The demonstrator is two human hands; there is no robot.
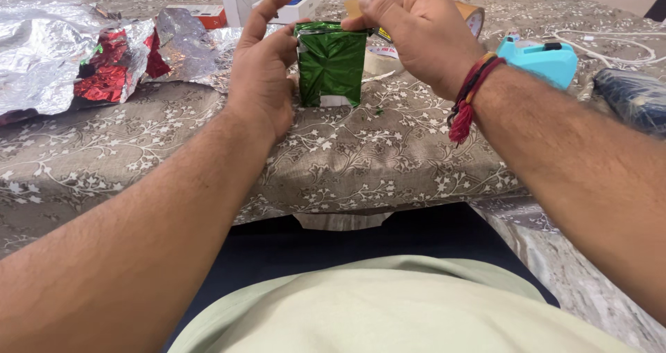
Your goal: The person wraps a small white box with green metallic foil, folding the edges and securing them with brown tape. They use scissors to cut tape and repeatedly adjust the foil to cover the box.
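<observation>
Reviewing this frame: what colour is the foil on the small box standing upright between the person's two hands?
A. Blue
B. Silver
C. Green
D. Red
C: the upright box is wrapped in shiny green foil, with the left hand at its side and the right hand pinching its top edge; the red and silver foil lies crumpled apart, off to the left on the table.

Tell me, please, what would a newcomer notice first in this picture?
First, the small box in shiny green foil, upright at the middle of the patterned tablecloth, with the left hand at its side and the right hand pinching its top edge. Then crumpled silver and red foil at the far left.
</observation>
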